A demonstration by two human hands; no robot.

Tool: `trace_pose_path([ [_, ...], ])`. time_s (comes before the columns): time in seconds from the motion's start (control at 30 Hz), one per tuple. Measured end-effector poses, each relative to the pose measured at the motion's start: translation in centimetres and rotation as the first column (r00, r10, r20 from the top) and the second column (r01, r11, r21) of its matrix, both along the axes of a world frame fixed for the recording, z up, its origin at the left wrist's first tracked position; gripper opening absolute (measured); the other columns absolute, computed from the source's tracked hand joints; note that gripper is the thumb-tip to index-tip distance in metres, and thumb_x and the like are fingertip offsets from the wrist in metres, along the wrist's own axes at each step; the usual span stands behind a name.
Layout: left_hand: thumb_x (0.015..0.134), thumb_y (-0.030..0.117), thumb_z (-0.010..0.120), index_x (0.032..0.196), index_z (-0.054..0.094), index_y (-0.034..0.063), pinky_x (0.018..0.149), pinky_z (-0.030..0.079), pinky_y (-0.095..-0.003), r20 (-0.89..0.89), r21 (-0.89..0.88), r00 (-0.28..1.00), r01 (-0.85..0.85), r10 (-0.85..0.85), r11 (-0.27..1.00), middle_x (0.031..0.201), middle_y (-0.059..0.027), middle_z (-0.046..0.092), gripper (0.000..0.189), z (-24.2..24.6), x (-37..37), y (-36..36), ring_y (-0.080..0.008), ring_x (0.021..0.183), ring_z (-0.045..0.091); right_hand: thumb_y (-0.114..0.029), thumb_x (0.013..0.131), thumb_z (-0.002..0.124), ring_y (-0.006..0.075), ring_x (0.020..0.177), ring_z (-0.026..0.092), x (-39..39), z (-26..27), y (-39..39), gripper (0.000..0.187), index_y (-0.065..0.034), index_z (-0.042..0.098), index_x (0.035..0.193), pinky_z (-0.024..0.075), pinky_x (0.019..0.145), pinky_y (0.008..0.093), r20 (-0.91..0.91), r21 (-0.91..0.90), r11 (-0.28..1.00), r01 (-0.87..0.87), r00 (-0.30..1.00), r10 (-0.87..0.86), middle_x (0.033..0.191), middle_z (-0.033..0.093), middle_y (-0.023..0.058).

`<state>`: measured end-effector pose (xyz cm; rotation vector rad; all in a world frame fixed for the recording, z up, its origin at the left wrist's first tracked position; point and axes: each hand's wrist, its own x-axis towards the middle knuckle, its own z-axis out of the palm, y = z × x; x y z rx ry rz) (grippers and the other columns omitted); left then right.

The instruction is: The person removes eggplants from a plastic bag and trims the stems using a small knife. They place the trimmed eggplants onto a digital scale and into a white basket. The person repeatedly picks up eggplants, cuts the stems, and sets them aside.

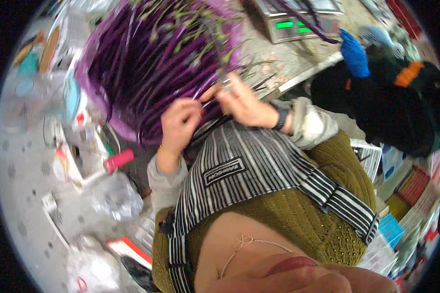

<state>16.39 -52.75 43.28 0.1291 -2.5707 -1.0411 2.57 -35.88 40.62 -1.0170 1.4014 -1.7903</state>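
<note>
A large heap of long purple vegetable stems (150, 69) with green budded tips lies in a purple plastic bag (90, 86) before me. My left hand (181, 121) is at the near edge of the heap, its fingers curled by a thin stem; blur hides whether it grips it. Just to its right, my right hand (244, 100) is closed around the handle of what looks like a knife (220, 55), its dark narrow blade pointing away over the stems. The fingers of the two hands nearly meet.
A digital scale (300, 27) with green displays stands at the upper right, with purple stems on it. A co-worker's blue-gloved hand (354, 55) is beside it. Light scraps lie on the worktop (260, 47). At left are a pink cylinder (119, 160) and plastic bags (117, 197).
</note>
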Motion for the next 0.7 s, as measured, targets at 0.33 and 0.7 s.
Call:
trace_pose_path([
  [0.33,0.086,0.012,0.061,0.112,0.062,0.0050,0.090,0.046,-0.0412,-0.355,-0.478,0.849,-0.524,0.390,0.705,0.115,-0.0137,0.058,0.027,-2.2,-0.1,-10.1,-0.0334,0.102,0.057,-0.023,0.104,0.041,0.0130,0.063,0.052,-1.5,-3.2,3.0,0.015,-0.0090,0.043,0.107,0.0451,0.057,0.0252,0.358,-0.024,0.979,0.203,0.916,-0.181,0.081,0.053,0.0059],
  [0.7,0.078,0.035,0.072,0.105,0.061,0.0068,0.076,0.048,-0.0423,-0.082,-0.653,0.985,-0.169,0.153,0.739,0.090,-0.0105,0.055,0.040,-2.9,-10.1,-6.7,-0.0304,0.086,0.058,-0.017,0.101,0.049,0.0072,0.062,0.047,-1.4,-2.9,4.0,0.016,-0.0030,0.047,0.109,0.0406,0.057,0.0221,-0.160,0.151,0.956,0.250,0.961,-0.226,0.074,0.051,0.0002],
])
